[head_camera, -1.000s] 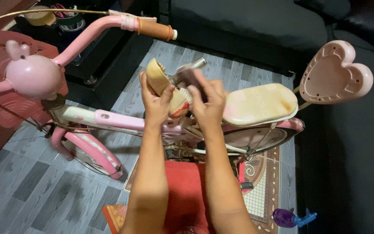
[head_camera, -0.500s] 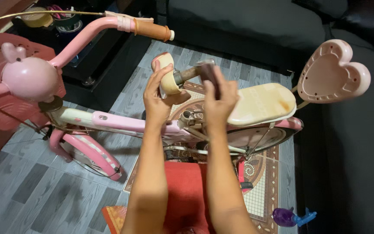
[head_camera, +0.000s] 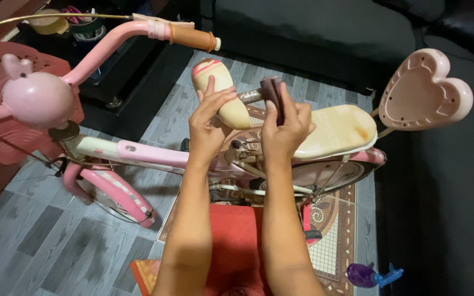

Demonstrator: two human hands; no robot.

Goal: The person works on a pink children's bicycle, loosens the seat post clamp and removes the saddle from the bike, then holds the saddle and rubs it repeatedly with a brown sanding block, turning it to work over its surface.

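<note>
up above the frame of the small pink child's bicycle [head_camera: 138, 153], the left hand [head_camera: 207, 123] grips the cream, glossy plastic saddle [head_camera: 220, 90], tilted nose-up to expose its metal post [head_camera: 249, 96]. the right hand [head_camera: 286, 129] pinches a dark, flat abrasive-looking pad [head_camera: 274, 93] against that post. the padded rear seat [head_camera: 338, 129] lies just beside.
</note>
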